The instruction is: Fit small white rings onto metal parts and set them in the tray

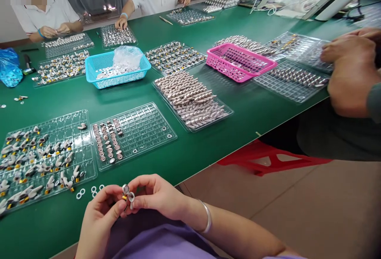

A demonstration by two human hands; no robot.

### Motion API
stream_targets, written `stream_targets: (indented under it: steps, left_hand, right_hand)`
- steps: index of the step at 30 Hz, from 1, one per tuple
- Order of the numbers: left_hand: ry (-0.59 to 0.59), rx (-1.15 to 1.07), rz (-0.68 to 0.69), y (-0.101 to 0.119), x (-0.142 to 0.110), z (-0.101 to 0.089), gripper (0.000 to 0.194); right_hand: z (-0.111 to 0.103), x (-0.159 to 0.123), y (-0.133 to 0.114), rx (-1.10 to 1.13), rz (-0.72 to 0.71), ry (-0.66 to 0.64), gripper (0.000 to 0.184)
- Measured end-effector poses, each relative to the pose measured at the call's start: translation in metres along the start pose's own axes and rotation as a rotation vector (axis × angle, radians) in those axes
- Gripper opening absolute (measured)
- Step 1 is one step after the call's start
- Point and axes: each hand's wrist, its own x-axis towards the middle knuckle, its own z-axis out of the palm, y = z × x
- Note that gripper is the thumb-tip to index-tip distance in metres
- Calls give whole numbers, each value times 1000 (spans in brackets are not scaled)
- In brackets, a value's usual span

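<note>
In front of my body, both hands meet at the table's near edge. My left hand (99, 213) pinches a small white earbud piece (125, 190) with a silver round face and a yellow tab. My right hand (159, 195) is closed at its other side, thumb and fingertips on a white ring-shaped part (131, 197) of it. Fingers cover much of the piece. Beyond my left hand lies a clear tray (76, 130) with white earbud pieces bearing yellow tabs. Beside it, another clear tray (145, 128) holds columns of small round pinkish-brown parts.
Loose white rings (80, 193) lie by my left hand. Farther back are a blue basket (116, 80), a pink basket (238, 72) and a stacked tray of pale parts (193, 100). A co-worker's hand (348, 68) is at right; a red stool (268, 162) stands below.
</note>
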Motion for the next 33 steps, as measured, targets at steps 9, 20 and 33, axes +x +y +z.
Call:
stream_targets:
  steps: [9, 20, 33]
  left_hand:
    - [35, -16, 42, 8, -2, 7, 13]
    - [37, 22, -17, 18, -1, 11, 15]
    - [-6, 129, -39, 17, -2, 8, 18]
  right_hand:
    - [5, -2, -2, 19, -26, 51, 31]
    - [7, -1, 1, 50, 35, 44, 36]
    - [11, 1, 5, -12, -7, 12, 41]
